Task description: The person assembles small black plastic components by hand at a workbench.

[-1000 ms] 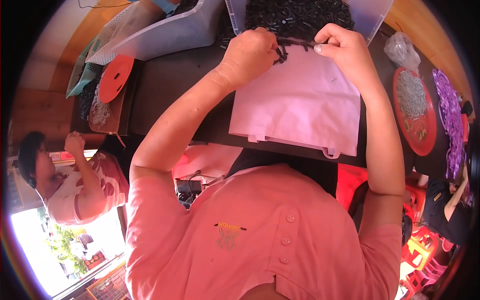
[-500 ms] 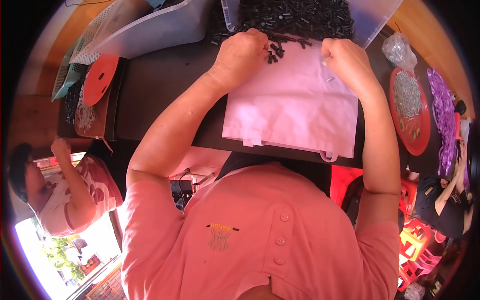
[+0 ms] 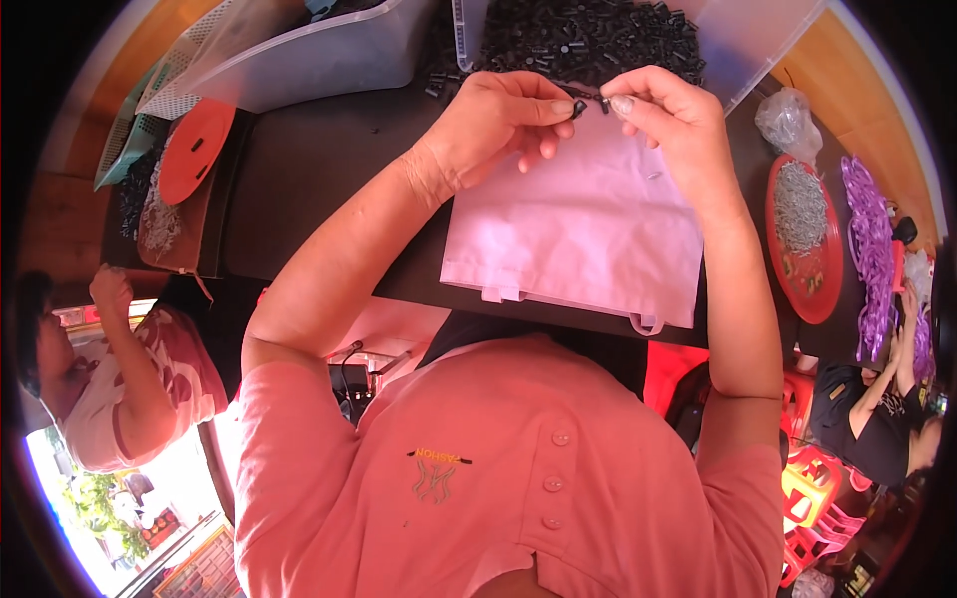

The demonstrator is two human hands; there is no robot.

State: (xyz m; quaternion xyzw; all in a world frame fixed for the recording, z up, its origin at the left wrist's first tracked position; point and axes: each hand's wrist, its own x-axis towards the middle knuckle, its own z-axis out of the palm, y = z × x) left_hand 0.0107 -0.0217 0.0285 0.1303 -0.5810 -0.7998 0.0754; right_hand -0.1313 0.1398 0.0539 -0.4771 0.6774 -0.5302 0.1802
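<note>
My left hand (image 3: 503, 125) pinches a small black cylindrical piece (image 3: 578, 109) between thumb and forefinger, its other fingers loosely curled. Close by on the right, the thumb and forefinger of my right hand (image 3: 670, 122) are closed on another small dark piece (image 3: 604, 105), whose exact form is too small to make out. Both hands are above the far edge of a pink cloth bag (image 3: 573, 234) spread on the dark table. One small silver pin (image 3: 654, 176) lies on the cloth near my right wrist. Beyond my hands a heap of black cylindrical pieces (image 3: 598, 45) spills from a clear bin.
A red plate of silver pins (image 3: 800, 209) and purple ribbons (image 3: 870, 249) are at the right, with a clear plastic bag (image 3: 788, 122) behind. Translucent bins (image 3: 299, 70) and a red lid (image 3: 194, 149) stand left. Other people sit at both sides.
My hands have come closer together over the cloth's far edge. The left has turned and shows a black piece in its fingertips; the right has moved left, with a small piece in its pinch.
</note>
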